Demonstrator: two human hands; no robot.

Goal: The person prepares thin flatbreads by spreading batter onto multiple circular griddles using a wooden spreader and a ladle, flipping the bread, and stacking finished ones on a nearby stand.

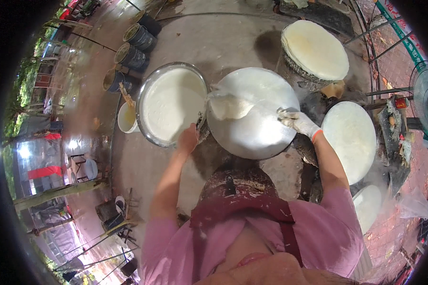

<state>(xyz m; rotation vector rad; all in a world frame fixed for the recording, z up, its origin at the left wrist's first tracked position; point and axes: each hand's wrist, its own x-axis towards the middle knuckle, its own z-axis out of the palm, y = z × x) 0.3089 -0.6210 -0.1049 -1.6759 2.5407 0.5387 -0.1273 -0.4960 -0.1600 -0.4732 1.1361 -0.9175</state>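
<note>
A wide round metal pan [251,142] lies in front of me, with a pale, partly see-through patch of batter [232,107] on its left half. My right hand [297,122], in a white work glove with an orange cuff, is closed at the pan's right rim. Bare, my left hand [188,138] grips a dark, crusted handle [199,120] between the pan and a steel basin [141,124]. What the handle belongs to is blurred. White batter [173,103] fills much of the basin.
A stack of round pale flatbreads [315,50] sits at the far right. Two white-topped round pans [349,142] stand right of my arm, amid steam. Several black buckets [128,55] line the left, near a white pail [127,121]. A fan [426,96] stands at the right edge.
</note>
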